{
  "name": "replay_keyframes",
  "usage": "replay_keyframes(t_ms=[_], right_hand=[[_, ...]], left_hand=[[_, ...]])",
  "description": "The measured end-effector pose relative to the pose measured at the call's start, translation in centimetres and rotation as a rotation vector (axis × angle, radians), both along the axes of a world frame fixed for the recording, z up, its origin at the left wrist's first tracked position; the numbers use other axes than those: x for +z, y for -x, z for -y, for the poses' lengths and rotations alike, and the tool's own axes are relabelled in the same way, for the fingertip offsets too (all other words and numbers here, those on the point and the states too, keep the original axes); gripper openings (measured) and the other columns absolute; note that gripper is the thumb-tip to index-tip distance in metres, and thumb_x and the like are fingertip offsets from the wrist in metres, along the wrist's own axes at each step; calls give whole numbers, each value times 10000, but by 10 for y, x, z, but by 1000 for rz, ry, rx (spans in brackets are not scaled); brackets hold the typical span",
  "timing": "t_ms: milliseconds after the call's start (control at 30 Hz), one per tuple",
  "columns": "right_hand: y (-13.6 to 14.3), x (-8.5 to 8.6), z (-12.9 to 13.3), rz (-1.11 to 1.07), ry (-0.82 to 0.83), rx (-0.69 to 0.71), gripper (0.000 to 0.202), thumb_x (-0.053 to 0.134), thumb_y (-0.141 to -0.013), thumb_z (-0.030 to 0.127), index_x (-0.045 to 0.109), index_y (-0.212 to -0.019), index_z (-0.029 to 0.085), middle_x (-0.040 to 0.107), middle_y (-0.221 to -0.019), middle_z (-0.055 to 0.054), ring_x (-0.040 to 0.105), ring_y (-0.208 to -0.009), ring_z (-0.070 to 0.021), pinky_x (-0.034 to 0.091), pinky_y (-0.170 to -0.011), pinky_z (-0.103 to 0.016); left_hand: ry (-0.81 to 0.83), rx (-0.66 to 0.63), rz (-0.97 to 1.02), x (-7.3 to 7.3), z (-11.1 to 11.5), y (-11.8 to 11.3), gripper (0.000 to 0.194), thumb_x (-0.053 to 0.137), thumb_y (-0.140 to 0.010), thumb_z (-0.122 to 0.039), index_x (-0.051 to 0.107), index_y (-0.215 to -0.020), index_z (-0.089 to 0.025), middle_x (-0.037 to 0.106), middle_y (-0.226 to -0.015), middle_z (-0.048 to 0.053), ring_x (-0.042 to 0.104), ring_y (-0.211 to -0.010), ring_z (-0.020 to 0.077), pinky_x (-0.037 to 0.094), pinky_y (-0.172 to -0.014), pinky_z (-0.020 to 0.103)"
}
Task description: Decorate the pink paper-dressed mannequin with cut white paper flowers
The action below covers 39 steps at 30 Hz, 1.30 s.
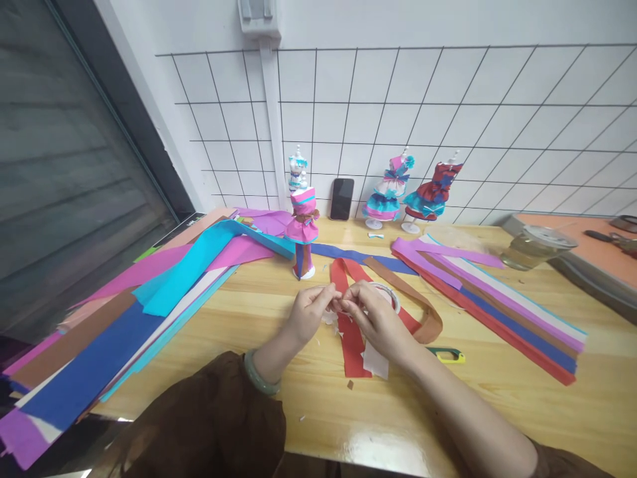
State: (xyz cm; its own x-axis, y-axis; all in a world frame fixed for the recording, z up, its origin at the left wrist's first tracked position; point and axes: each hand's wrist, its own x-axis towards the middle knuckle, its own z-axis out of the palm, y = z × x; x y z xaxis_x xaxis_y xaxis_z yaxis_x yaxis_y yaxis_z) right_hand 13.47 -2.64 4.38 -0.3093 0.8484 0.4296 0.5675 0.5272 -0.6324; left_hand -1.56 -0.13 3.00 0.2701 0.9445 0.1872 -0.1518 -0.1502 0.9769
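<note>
My left hand (313,311) and my right hand (372,312) meet above the middle of the table, thumbs and forefingers pinched close together. Whatever is between the fingertips is too small to make out. Beneath them lies a red crepe paper strip (352,348), with small white scraps (330,318) around it. A roll of tape (391,297) is partly hidden behind my right hand. A white paper piece (375,360) lies under my right wrist. Just beyond my left hand stands a small dress form (302,226) in a pink paper dress with a brown bow.
Crepe paper strips (199,265) cover the left side; another bundle (507,309) lies at right. A brown strip (423,318) curls beside a yellow-green cutter (450,356). Behind are a phone (342,199), dressed forms (388,189) and a cup (537,247) at right.
</note>
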Motion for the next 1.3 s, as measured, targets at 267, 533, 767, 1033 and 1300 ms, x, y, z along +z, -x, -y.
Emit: replay_keyframes(t_ms=[267,533,767,1033,1300], right_hand=[[4,2,3,-243,98,44,151,515,-836,313,532,-746,194,518,-711,-13,483,-675,-140,379,-632,-268],[0,1,-5,-990,645,89,198,705,-675,351,619,-694,173,532,-593,28,451,-552,-83,358,-569,-237],[1,-3,-6,-1206,752,211,182,715,-677,314,645,-689,147,496,-608,28,400,-517,-49,320,-515,-206],[-4,-9,-11,-1287,798,312,173,710,-689,303,650,-734,147,482,-655,21,376,-534,-51,319,-508,-212],[-3,-15,-12,-1315,875,404,174,702,-705,308,649,-746,147,484,-657,16,369,-524,-45,302,-509,-211]], left_hand=[[30,49,3,1,-2,1,392,478,-817,-420,695,-769,-97,577,-609,41,502,-599,121,386,-592,243],[6,236,50,0,-10,6,405,469,-816,-446,683,-760,-108,544,-561,19,490,-565,108,374,-578,236],[-54,369,70,-2,-19,14,384,474,-813,-442,677,-759,-120,544,-571,18,496,-563,107,387,-580,234],[-101,711,302,18,-58,49,314,545,-760,-405,646,-697,-114,519,-538,-1,476,-520,89,385,-527,208],[-436,852,201,58,-93,45,281,588,-745,-375,611,-912,-150,595,-824,42,561,-768,123,431,-688,234]])
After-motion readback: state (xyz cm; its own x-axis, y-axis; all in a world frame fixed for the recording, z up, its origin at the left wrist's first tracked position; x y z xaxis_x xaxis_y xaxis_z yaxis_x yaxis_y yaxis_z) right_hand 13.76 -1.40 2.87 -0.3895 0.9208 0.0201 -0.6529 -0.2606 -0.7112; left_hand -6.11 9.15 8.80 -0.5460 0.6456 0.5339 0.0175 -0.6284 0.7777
